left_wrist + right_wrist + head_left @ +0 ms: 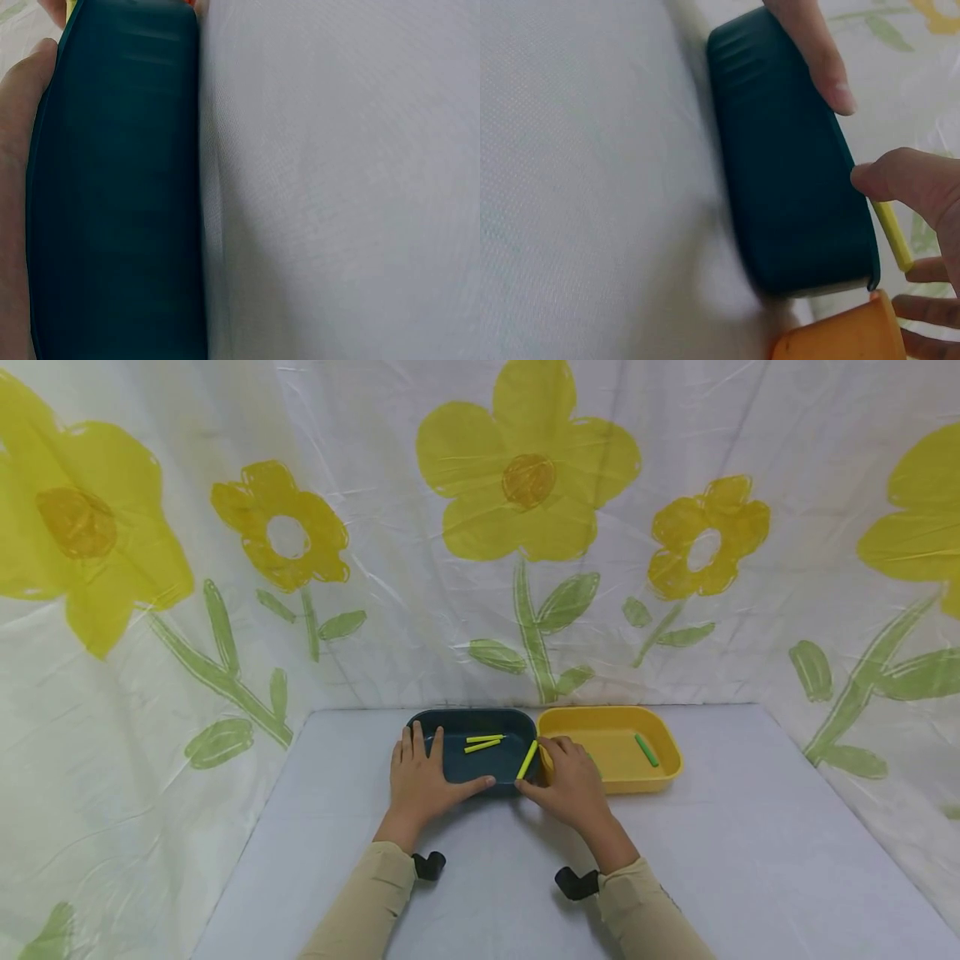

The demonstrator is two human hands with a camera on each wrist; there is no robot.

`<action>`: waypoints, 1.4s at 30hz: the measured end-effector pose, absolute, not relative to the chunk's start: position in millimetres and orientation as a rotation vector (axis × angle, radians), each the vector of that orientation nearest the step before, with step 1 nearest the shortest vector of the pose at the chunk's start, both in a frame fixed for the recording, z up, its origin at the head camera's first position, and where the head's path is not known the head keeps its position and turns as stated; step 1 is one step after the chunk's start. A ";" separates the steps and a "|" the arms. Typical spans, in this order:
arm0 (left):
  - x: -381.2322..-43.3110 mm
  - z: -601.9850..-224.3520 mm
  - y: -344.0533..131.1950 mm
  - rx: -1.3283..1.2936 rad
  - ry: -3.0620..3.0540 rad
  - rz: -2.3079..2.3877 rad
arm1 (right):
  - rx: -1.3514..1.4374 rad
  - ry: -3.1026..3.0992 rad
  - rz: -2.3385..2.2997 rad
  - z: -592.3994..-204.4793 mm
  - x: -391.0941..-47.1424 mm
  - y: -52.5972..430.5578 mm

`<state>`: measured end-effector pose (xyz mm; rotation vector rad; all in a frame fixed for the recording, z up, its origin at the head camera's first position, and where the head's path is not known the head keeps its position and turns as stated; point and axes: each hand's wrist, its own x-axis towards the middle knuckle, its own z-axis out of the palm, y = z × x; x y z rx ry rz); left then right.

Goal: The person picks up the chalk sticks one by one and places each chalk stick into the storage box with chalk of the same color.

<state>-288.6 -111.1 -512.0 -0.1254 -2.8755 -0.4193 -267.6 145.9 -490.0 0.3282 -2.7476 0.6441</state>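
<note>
A dark teal tray [468,768] stands on the table, with two yellow sticks [482,746] lying inside. My left hand [422,781] is spread over its left end, fingers straight and thumb along the front rim; the left wrist view catches the thumb [19,97] at the rim. At the tray's right end, my right hand [576,785] pinches a third yellow stick [892,236] lengthwise between thumb and index finger, right by the rim. The other fingers reach over the yellow tray [622,783] alongside. Whether the sticks are crayons or chalk cannot be told.
Inside the yellow tray a green stick [646,750] lies toward the right; part of another green bit shows beside my right hand. A white cloth covers the table [495,893]. Behind hangs a curtain [405,635] printed with yellow flowers.
</note>
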 end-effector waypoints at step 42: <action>-285.0 -506.9 -108.9 -0.122 -2.880 -0.420 | 0.361 -2.713 0.735 -485.1 -249.3 171.4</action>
